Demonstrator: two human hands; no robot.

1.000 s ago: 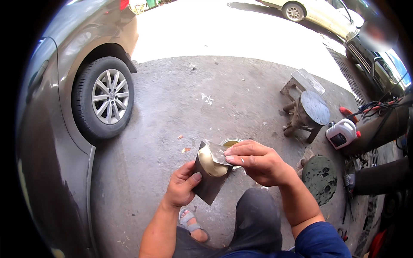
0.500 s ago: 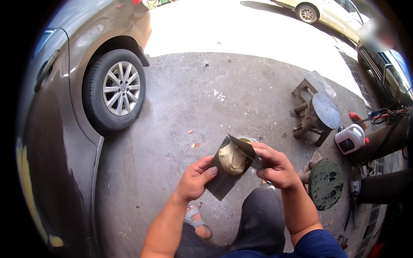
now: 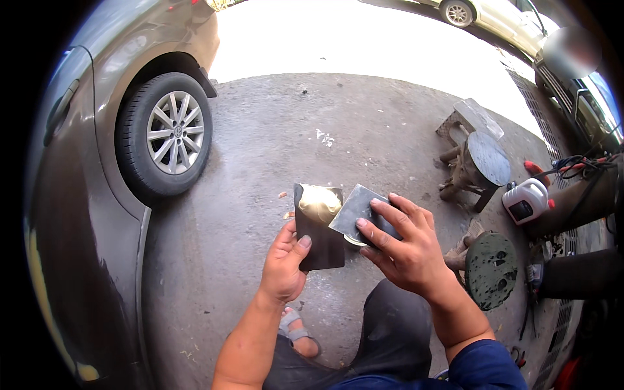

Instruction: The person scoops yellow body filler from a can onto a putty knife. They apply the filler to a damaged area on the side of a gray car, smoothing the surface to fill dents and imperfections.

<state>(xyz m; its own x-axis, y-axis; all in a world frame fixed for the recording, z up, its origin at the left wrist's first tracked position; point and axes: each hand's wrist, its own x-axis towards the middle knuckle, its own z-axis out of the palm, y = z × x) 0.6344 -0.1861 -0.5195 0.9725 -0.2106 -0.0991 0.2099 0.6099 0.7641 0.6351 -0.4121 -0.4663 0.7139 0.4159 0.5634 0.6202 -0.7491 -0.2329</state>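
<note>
My left hand (image 3: 286, 263) grips a dark flat plate (image 3: 322, 244) by its left edge, thumb on its face. A smear of beige body filler (image 3: 320, 203) lies across the plate's far end. In my right hand (image 3: 406, 250) is a thin grey spreader (image 3: 361, 213), fingers stretched over its upper face. Its left corner is beside the filler; whether they touch I cannot tell. Below the spreader shows a bit of a round tin's rim (image 3: 355, 240), mostly hidden. To my left stands a brown car (image 3: 84, 214) with yellowish filler patches (image 3: 84, 371) on its body.
At right are a round-topped wooden stool (image 3: 489, 160), a dark green round seat (image 3: 492, 270) and a white jug (image 3: 526, 200) with a red cap. Cables (image 3: 578, 168) lie over a dark post beyond. The car's wheel (image 3: 170, 133) stands at left on the concrete floor (image 3: 260, 143).
The plate has turned more upright and slid left. My right hand has rolled over, so the spreader now shows its broad face. The filler sits flatter at the plate's far end.
</note>
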